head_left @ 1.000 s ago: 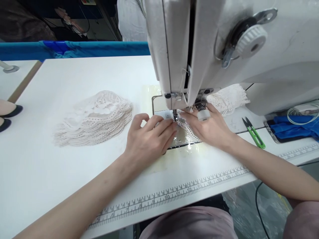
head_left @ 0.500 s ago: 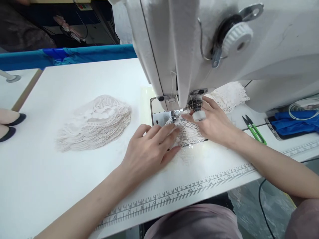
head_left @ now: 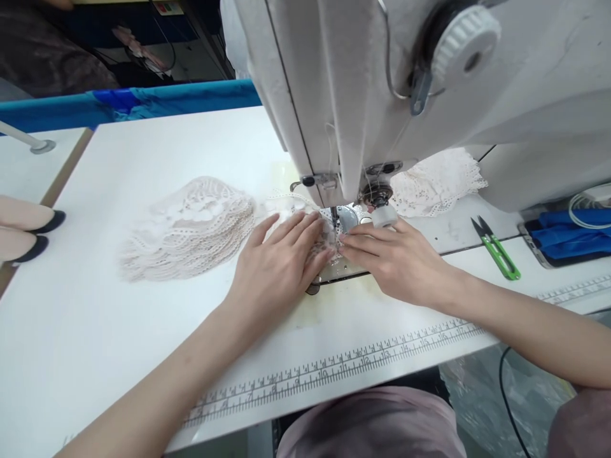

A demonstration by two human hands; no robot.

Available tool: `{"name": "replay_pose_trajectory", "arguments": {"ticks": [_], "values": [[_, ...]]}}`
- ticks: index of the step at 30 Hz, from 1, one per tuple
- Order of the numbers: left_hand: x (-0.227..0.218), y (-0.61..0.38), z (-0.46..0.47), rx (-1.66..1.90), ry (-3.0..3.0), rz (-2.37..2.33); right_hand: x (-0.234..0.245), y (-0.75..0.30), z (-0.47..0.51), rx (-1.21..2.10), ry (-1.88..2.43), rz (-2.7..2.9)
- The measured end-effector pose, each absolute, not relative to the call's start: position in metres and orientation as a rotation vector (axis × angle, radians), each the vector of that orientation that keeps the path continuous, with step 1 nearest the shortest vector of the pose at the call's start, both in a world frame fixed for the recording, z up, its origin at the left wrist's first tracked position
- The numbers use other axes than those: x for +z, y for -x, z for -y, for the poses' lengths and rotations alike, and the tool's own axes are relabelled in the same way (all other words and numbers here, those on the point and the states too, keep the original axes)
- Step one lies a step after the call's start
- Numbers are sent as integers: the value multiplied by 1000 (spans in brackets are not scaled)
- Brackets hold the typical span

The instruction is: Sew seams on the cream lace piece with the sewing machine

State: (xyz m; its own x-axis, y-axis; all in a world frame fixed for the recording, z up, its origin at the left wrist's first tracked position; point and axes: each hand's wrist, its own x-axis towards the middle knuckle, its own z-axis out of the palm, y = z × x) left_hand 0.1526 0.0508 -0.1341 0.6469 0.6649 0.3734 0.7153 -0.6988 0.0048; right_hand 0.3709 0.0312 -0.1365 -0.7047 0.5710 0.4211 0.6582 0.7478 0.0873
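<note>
My left hand [head_left: 281,257] lies flat with its fingers spread on a piece of white lace [head_left: 290,203], left of the sewing machine needle. Part of that lace shows beyond my fingertips; the rest is under the hand. The fingers of my right hand [head_left: 401,257] are stretched out to the left, their tips at the lace edge just right of the presser foot [head_left: 335,218]. Its thumb is hidden. The white sewing machine [head_left: 305,83] stands over both hands. A stack of white lace pieces [head_left: 186,235] lies on the table left of my left hand.
More white lace [head_left: 436,181] lies behind the needle on the right. Green thread snips [head_left: 499,251] and a dark tray with blue cloth [head_left: 573,229] are further right. A printed ruler [head_left: 329,375] runs along the table's front edge. Another person's hand [head_left: 136,48] shows beyond the blue cloth edge.
The lace under the needle has shifted left and now shows beyond my left fingers. My right hand has come down and left from beside the machine's dial to the presser foot.
</note>
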Motion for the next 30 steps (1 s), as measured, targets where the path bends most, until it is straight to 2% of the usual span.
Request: {"name": "replay_pose_trajectory", "arguments": {"ticks": [8,30], "values": [[-132,-154,-47,-588,2772,809,-135,-370,-34,-473,937,2541],[-130,-155,-44,-616,2752,728,-138,-373,-37,-384,985,2589]]}}
